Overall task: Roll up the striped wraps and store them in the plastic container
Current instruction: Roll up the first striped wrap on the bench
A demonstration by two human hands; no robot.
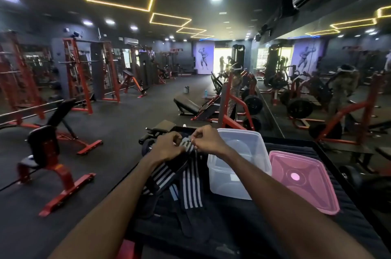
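Pinching the far end of one striped wrap (187, 144), both hands were clamped on it: left hand (167, 146) and right hand (208, 140) facing each other across the strip. Wrap's long axis ran from the fingers back toward the person, tail draped on the black ribbed table (349, 227). A second striped wrap (192, 191) lay flat below. Clear plastic container (237, 163), open and apparently empty, stood just right of the right hand, the nearer hand. Pink lid (302, 180) beside it. Fabric looked soft, elastic, black with white bands.
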